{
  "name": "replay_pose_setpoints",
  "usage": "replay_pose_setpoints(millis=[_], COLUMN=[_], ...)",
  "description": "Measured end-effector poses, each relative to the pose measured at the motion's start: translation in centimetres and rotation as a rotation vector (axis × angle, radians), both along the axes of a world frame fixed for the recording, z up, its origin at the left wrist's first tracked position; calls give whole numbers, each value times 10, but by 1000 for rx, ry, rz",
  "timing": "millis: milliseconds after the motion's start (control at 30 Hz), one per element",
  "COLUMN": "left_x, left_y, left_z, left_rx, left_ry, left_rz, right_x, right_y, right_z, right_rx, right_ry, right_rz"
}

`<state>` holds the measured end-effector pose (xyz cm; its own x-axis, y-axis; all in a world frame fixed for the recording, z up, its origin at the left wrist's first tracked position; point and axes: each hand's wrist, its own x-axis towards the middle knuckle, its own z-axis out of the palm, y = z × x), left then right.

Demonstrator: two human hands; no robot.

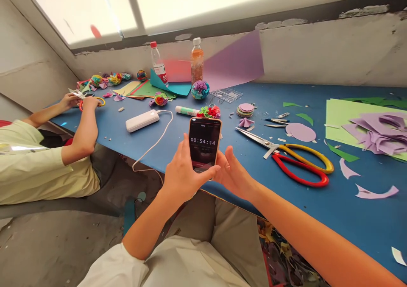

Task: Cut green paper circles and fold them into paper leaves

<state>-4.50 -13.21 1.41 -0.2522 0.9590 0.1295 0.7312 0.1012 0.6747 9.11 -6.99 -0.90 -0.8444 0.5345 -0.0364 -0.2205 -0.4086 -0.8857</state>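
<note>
An upright smartphone is held over the table's front edge, its dark screen reading 00:54:14. Around its left side and lower edge wraps my left hand, the thumb reaching across the bottom. My right hand supports the phone's lower right side, thumb raised off the screen; some of its fingers are hidden behind the phone. Just behind the phone lie a red and green paper flower and a glue stick. Large scissors with red and yellow handles rest to the right, blades partly apart.
A white power bank trails a cable over the blue table's edge. Bottles and paper sheets stand at the back. Purple paper cutouts and scraps lie right. At left, another person's hands work with scissors.
</note>
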Motion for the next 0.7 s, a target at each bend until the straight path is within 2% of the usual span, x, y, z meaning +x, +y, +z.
replay_pose_setpoints(millis=[100, 233, 700], left_x=[7, 10, 10], left_y=[4, 6, 1], left_z=[-3, -4, -3], left_rx=[-47, -93, -28], left_ry=[97, 137, 121], left_rz=[52, 54, 50], right_x=[0, 0, 0], right_y=[2, 2, 2], right_z=[-3, -3, 0], right_rx=[-24, -16, 2], right_ry=[-18, -18, -8], right_rz=[-11, -20, 50])
